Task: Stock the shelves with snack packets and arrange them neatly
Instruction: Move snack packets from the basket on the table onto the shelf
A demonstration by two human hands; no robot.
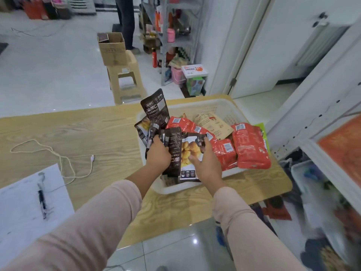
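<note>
**As two hands reach in, a basket of snack packets sits on a wooden surface**

Seen from the wearer's head looking down, two arms in pale pink sleeves stretch toward a white plastic basket [175, 189] at the right end of a light wood surface [97, 130]. The left hand [158, 155] has its fingers [155, 138] curled tightly round a bunch of dark brown packets [156, 110], which fan upward out of the basket's left side. The right hand [207, 165] holds a dark packet with a picture of golden snacks [190, 153]. Its fingers hook over the top edge and its thumb lies spread on the front. This packet stands tilted at the basket's near side, touching the bunch.

Red packets [250, 145] fill the right half of the basket in overlapping layers. A tan packet [213, 124] lies behind them, and a green packet [262, 130] shows at the far right edge.

On the surface to the left are a loose white cable [64, 163] and a sheet of paper [23, 202] with a pen [42, 200] on it. A white shelf unit [322, 114] stands just beside the surface on the right. Across the tiled floor, a cardboard box [112, 47] rests on a beige stool [125, 79].
</note>
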